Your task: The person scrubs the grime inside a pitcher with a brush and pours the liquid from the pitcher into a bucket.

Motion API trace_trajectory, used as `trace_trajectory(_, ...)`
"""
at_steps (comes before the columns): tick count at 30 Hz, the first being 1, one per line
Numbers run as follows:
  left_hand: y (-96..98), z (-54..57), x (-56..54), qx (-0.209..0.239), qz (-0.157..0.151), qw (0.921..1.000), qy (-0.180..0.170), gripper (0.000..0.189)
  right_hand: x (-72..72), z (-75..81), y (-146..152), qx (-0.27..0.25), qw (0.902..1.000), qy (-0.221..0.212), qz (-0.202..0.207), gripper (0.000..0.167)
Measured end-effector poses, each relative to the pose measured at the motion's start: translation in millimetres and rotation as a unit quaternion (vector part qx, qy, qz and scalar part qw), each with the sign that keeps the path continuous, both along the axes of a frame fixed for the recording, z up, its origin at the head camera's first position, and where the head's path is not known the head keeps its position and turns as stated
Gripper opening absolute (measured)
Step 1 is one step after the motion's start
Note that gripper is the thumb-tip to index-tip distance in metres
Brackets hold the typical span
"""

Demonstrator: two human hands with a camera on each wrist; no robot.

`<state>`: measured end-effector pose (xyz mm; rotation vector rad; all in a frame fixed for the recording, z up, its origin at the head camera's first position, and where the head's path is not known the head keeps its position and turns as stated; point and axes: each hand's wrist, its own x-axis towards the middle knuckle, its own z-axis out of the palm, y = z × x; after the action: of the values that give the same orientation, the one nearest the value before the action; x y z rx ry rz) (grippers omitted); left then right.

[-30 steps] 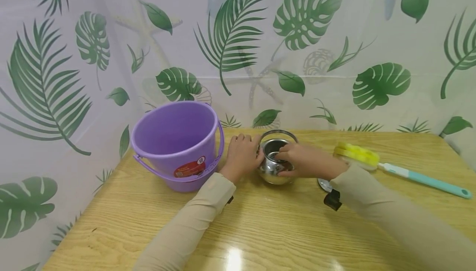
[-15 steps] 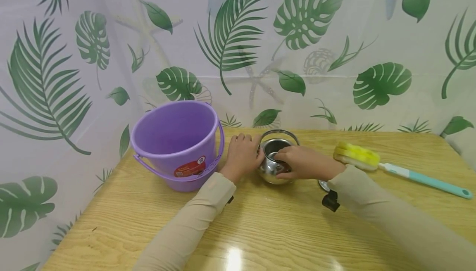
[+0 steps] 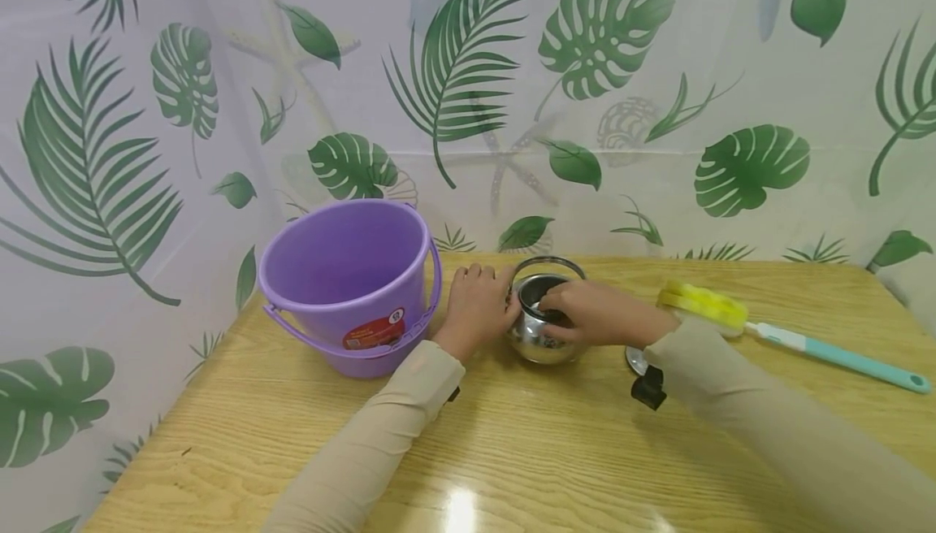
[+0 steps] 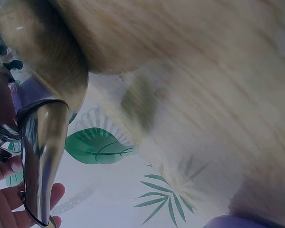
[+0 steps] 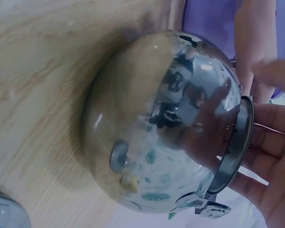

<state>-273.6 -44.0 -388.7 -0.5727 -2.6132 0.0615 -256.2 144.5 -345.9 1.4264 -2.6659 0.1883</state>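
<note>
A small shiny metal teapot (image 3: 543, 348) stands on the wooden table with its top uncovered and its hoop handle raised behind the mouth. My left hand (image 3: 474, 309) holds it from the left; in the left wrist view the fingers lie around the spout (image 4: 43, 152). My right hand (image 3: 603, 315) comes from the right with its fingers down in the mouth. The right wrist view has that hand (image 5: 275, 166) at the dark rim (image 5: 238, 142), the thumb apart from the other fingers. Its fingertips are hidden inside, and I cannot tell whether they grasp anything.
A purple bucket (image 3: 366, 334) stands close to the left forearm. To the right lies a brush with a yellow sponge head (image 3: 702, 305) and a teal and white handle (image 3: 841, 354). A small round metal lid (image 3: 636, 360) lies partly under the right wrist.
My right hand shifts slightly back and forth with its fingers in the teapot's mouth. The left hand and the teapot stay in nearly the same place.
</note>
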Motion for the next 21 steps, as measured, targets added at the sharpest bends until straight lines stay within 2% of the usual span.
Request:
trace_trajectory(5,0.1,0.3,0.5,0.004,0.001,1.0000,-0.005,0.031,-3.1,-1.2,-0.8,-0.005,0.9999,0.006,0.008,0.011)
trace_trajectory(13,0.3,0.3,0.5,0.004,0.004,1.0000,-0.006,0.029,-0.4,-0.9,-1.9,0.006,0.9999,0.011,-0.009,0.009)
trace_trajectory(21,0.3,1.2,1.0,0.000,0.005,0.9999,-0.010,0.030,1.5,-6.5,0.2,-0.007,0.9989,0.046,-0.011,0.005)
